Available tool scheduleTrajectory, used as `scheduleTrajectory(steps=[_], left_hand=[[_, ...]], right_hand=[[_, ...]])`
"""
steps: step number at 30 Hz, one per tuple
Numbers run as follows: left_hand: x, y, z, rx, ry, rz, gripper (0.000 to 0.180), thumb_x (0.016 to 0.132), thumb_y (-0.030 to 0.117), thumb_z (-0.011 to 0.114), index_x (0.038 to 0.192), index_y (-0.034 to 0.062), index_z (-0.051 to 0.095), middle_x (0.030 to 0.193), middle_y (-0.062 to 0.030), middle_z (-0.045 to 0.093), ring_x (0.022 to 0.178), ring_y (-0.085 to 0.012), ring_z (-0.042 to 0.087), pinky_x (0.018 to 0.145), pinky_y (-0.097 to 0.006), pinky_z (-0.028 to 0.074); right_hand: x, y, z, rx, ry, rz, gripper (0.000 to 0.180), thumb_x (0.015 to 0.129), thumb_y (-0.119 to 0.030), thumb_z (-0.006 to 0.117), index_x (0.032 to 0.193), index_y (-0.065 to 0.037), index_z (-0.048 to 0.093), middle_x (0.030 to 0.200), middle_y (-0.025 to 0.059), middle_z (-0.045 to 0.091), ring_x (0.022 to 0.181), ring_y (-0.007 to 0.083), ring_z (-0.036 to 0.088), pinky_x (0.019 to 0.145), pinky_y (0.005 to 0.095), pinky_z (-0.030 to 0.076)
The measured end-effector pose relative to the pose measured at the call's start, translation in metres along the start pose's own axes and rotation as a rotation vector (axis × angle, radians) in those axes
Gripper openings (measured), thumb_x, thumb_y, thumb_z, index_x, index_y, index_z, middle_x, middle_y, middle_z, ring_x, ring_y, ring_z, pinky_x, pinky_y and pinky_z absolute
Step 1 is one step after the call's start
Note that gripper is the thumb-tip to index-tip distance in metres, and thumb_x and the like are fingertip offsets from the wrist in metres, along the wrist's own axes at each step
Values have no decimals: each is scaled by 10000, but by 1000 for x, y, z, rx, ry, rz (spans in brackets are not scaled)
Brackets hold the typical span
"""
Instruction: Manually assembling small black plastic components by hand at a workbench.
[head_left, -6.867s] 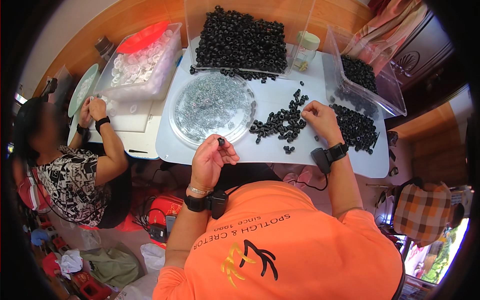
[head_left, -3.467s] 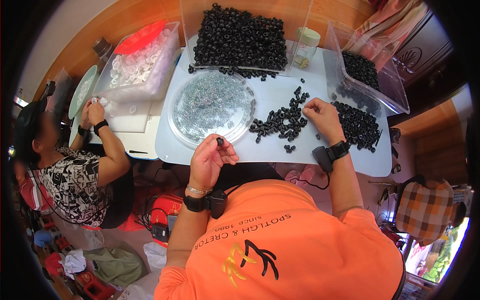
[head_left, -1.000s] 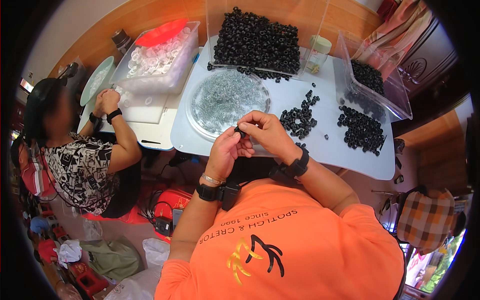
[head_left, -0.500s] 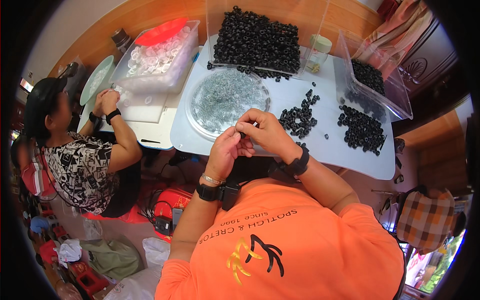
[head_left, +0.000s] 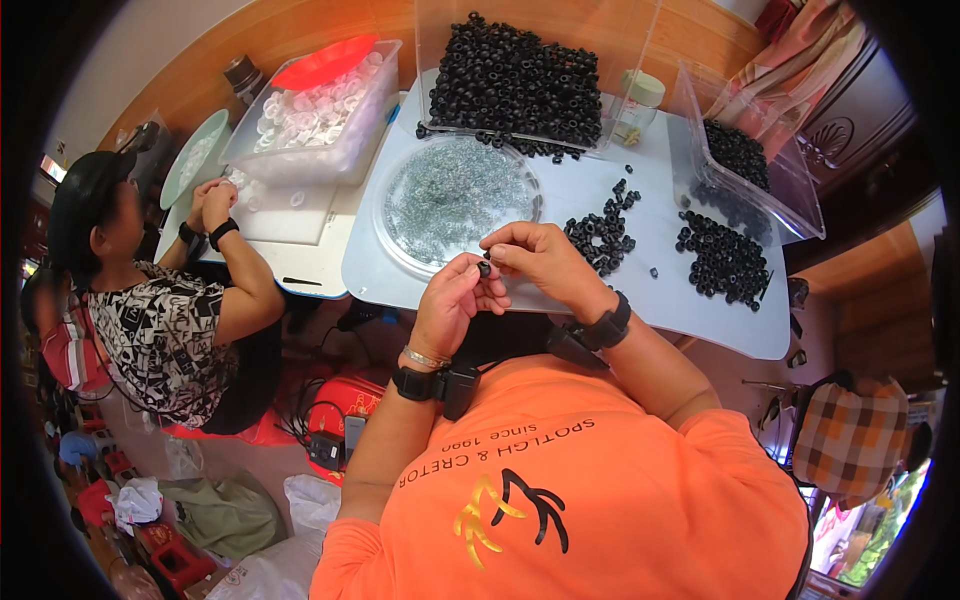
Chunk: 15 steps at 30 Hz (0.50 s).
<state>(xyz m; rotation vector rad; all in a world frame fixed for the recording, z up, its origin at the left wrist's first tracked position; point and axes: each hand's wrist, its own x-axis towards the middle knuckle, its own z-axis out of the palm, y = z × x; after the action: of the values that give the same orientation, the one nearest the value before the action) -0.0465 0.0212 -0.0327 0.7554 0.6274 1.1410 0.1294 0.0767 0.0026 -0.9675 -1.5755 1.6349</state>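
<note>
Just off the table's near edge, my left hand (head_left: 455,302) pinches a small black ring-shaped part (head_left: 484,269) between thumb and forefinger. My right hand (head_left: 545,264) is close beside it, thumb and fingertips pressed together near the ring; whatever they hold is too small to make out. Beyond both hands lies a round clear tray (head_left: 378,225) full of small clear glassy pieces (head_left: 455,190). A loose pile of black ring parts (head_left: 600,243) lies on the table to the right of my right hand.
A tipped clear bin of black parts (head_left: 520,85) stands at the back. Another clear bin (head_left: 790,195) and a second black pile (head_left: 728,255) are at right. A jar (head_left: 640,100) stands between. At left, a person (head_left: 170,320) works beside a tub of white pieces (head_left: 310,165).
My right hand has drawn slightly right and its fingertips have parted from my left hand's. The black ring in my left fingers now shows plainly.
</note>
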Motion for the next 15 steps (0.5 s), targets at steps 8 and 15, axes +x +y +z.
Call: scheduleTrajectory(steps=[8,15], left_hand=[[0,1,1,-14,-4,5,235,987,212,433,1018,-6,515,875,-134,611,774,-243,646,694,-323,527],[0,0,0,-10,-13,5,235,985,214,438,1023,-5,516,875,-135,613,776,-247,646,700,-327,528]], right_hand=[[-1,-1,-3,9,25,-2,221,909,-187,608,1041,-17,660,835,0,637,748,65,568,660,229,477],[1,-1,-1,-8,23,-3,205,920,-206,596,996,-25,655,819,-2,626,745,68,552,664,232,463]])
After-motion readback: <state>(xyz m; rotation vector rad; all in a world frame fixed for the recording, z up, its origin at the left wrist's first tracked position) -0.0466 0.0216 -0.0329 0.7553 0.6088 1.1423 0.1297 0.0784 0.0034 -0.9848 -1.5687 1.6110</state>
